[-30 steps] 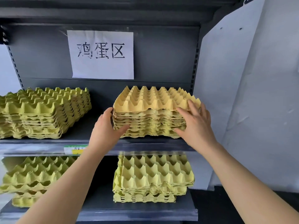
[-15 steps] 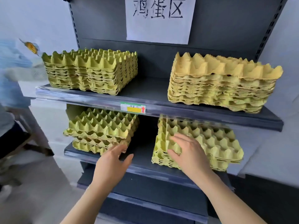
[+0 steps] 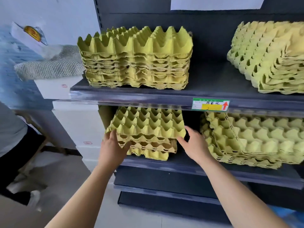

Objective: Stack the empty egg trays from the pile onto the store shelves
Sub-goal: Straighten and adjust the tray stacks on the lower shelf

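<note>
A short, untidy stack of yellow-green egg trays [image 3: 148,125] lies at the left of the lower shelf [image 3: 181,166], its top tray tilted. My left hand [image 3: 113,145] rests against the stack's front left corner, thumb across the front edges. My right hand [image 3: 194,145] is spread at the front right corner, with the thumb touching the trays. A taller stack [image 3: 136,60] stands on the upper shelf [image 3: 131,97] above. Two more stacks sit to the right, one on the upper shelf [image 3: 266,56] and one on the lower shelf [image 3: 256,139].
A green and yellow price label [image 3: 210,104] is fixed on the upper shelf's front rail. White boxes [image 3: 77,122] stand against the shelf's left side, with a woven cloth [image 3: 54,65] on top. A person [image 3: 9,132] stands at the far left. Bare floor lies below.
My view has swung left and closer. Both hands left the upper right stack, dropped to the lower shelf and moved left onto the lower left stack.
</note>
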